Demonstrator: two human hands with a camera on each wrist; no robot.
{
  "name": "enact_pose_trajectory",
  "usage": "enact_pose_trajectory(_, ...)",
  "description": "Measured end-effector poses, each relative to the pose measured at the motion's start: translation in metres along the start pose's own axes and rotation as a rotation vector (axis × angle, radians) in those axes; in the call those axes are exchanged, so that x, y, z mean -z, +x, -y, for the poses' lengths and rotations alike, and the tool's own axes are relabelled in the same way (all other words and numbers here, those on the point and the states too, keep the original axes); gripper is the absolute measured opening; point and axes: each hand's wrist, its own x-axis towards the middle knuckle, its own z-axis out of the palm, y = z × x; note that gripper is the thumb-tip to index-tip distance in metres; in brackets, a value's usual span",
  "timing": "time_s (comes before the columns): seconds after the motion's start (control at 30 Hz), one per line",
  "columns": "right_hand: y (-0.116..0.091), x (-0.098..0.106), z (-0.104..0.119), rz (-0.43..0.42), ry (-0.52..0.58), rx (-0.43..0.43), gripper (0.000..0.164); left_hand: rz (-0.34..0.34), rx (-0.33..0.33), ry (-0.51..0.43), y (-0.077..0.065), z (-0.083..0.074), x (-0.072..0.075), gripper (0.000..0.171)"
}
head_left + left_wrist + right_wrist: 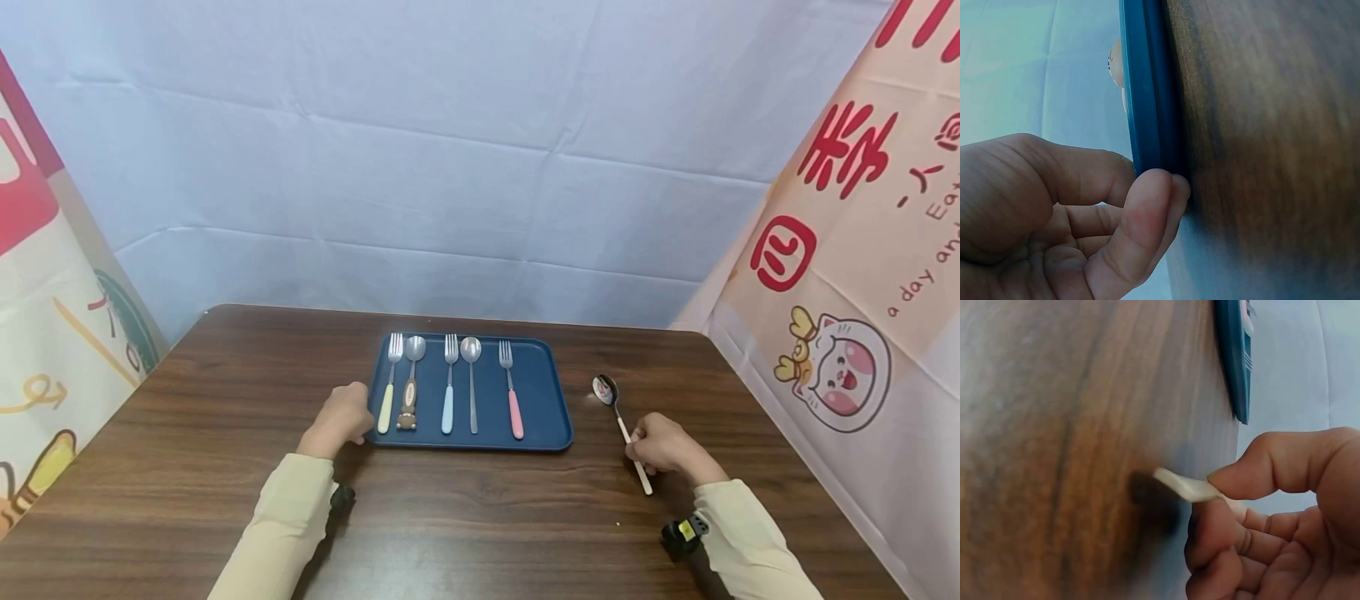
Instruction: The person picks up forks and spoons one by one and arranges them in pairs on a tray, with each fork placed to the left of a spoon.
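A dark blue tray (542, 400) lies on the table. My left hand (342, 418) pinches its left rim, and the left wrist view shows thumb and fingers at the tray's edge (1147, 94). To the right of the tray, my right hand (666, 446) holds a spoon (624, 429) by its white handle (1186, 486), between thumb and fingers. The spoon's metal bowl points away from me. In the tray lie a yellow-handled fork (387, 404), a spoon with a brown bear handle (408, 400), a blue-handled fork (448, 400), a plain metal spoon (472, 392) and a pink-handled fork (514, 408).
The brown wooden table (480, 517) runs back to a pale cloth (420, 167). Printed cloths hang at both sides, the right one (847, 333) with red characters and a cartoon cat. A dark wrist device (681, 538) sits under the right sleeve.
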Motion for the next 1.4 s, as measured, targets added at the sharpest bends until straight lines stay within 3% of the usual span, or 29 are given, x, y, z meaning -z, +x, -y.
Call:
enact_pose_trajectory(0.27, 0.001, 0.01, 0.009, -0.011, 0.062, -0.001, 0.014, 0.005, 0.004, 0.001, 0.0, 0.001, 0.0, 0.021)
enact_pose_trajectory(0.53, 0.0, 0.021, 0.019, -0.015, 0.012, 0.049, 0.012, 0.004, 0.001, 0.004, 0.001, 0.001, 0.0, 0.02)
enact_pose_trajectory(1.4, 0.011, 0.011, 0.029, -0.001, 0.037, 0.077, 0.007, 0.005, 0.006, 0.012, 0.002, 0.001, -0.001, 0.022)
